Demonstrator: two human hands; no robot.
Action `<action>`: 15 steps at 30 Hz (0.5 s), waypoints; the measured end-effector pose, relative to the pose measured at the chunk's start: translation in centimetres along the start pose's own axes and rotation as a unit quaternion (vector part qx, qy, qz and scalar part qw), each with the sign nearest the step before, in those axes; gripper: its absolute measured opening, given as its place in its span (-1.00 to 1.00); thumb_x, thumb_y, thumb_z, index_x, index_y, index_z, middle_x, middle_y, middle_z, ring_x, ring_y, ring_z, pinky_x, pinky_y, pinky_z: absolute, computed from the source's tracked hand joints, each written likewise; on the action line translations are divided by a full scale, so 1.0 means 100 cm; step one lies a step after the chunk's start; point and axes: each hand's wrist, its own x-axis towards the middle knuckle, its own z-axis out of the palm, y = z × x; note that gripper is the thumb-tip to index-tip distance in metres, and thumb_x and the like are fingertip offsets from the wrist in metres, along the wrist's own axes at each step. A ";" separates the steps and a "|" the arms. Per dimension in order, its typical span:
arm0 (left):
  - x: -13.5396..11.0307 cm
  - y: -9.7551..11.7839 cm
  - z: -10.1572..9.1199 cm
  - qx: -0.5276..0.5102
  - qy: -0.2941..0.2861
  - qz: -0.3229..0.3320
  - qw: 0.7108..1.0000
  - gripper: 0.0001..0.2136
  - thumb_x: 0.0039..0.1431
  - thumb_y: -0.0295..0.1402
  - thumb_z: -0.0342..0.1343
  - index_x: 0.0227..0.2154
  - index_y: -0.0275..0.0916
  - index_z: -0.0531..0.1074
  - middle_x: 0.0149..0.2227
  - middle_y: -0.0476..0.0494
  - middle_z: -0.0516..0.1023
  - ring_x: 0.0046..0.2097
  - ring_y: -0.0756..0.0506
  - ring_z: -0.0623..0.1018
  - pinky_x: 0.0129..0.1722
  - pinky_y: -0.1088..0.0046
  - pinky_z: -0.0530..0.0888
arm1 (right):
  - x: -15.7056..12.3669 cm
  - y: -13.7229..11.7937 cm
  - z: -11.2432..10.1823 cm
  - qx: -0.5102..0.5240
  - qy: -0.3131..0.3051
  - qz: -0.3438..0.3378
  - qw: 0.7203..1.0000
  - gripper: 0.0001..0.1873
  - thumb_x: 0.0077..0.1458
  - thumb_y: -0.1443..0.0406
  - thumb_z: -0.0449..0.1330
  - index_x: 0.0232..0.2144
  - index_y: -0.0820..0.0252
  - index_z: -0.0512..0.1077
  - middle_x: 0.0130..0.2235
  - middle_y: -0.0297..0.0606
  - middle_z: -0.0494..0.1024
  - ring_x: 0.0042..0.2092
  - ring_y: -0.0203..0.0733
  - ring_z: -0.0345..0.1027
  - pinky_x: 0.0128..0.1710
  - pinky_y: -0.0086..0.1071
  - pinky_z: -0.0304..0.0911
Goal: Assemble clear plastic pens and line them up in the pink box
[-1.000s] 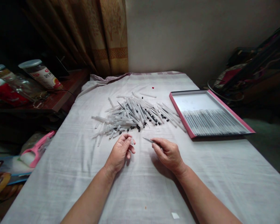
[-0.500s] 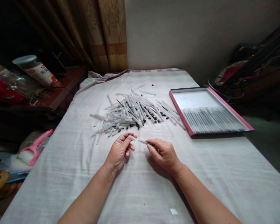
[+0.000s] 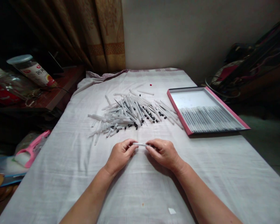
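My left hand (image 3: 121,153) and my right hand (image 3: 162,151) meet over the white cloth, both pinching the ends of one thin clear pen (image 3: 141,144) held level between them. The left fingers pinch the pen's left end, probably a cap, and the right fingers grip the barrel. Just beyond the hands lies a loose pile of clear pen barrels and small black caps (image 3: 133,112). To the right stands a pink-edged tray (image 3: 177,109) with a row of pens (image 3: 207,118) laid side by side in it.
A white cloth-covered table (image 3: 140,186) runs to the wall. A wooden shelf with jars (image 3: 31,70) is at the left, a pink roller (image 3: 30,151) below it. Curtains hang at the back, bags and clutter (image 3: 247,68) at the right. A small red bit (image 3: 150,84) lies far back.
My hands have come together. The left fingers, which held a small piece apart from the pen, now meet the pen's tip held by the right hand. The view shifted slightly.
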 end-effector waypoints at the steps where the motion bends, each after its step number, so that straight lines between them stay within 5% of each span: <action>1: 0.000 -0.001 -0.003 0.038 -0.022 0.012 0.999 -0.84 0.14 -0.26 0.17 -0.30 -0.22 0.56 -0.54 0.04 0.51 -0.52 0.02 0.47 -0.49 0.57 0.37 | 0.000 0.000 -0.002 -0.003 -0.016 0.000 1.000 -0.81 0.16 0.27 0.14 -0.31 0.16 0.57 -0.40 -0.23 0.63 -0.39 -0.21 0.49 -0.36 -0.40 0.29; 7: 0.002 -0.003 -0.010 0.132 -0.040 0.083 0.987 -0.86 0.13 -0.32 0.14 -0.32 -0.19 0.58 -0.39 -0.03 0.63 -0.35 -0.04 0.56 -0.30 0.53 0.44 | 0.002 0.000 -0.004 -0.011 -0.097 -0.001 0.995 -0.76 0.22 0.25 0.12 -0.27 0.13 0.60 -0.43 -0.27 0.58 -0.40 -0.26 0.46 -0.39 -0.45 0.21; 10: 0.004 -0.003 -0.006 0.105 -0.022 0.064 0.992 -0.81 0.14 -0.28 0.12 -0.31 -0.23 0.59 -0.43 -0.04 0.62 -0.47 -0.01 0.52 -0.41 0.55 0.44 | 0.001 0.002 0.000 -0.013 -0.082 0.001 0.997 -0.74 0.24 0.24 0.10 -0.25 0.14 0.59 -0.43 -0.25 0.57 -0.40 -0.26 0.44 -0.39 -0.45 0.19; 15: 0.004 -0.003 -0.006 0.098 -0.016 0.069 0.993 -0.81 0.13 -0.28 0.13 -0.31 -0.23 0.60 -0.37 -0.09 0.64 -0.38 -0.05 0.57 -0.35 0.53 0.47 | 0.000 0.002 0.005 -0.020 -0.068 0.000 0.997 -0.71 0.26 0.22 0.07 -0.25 0.15 0.59 -0.44 -0.25 0.56 -0.41 -0.26 0.41 -0.38 -0.44 0.18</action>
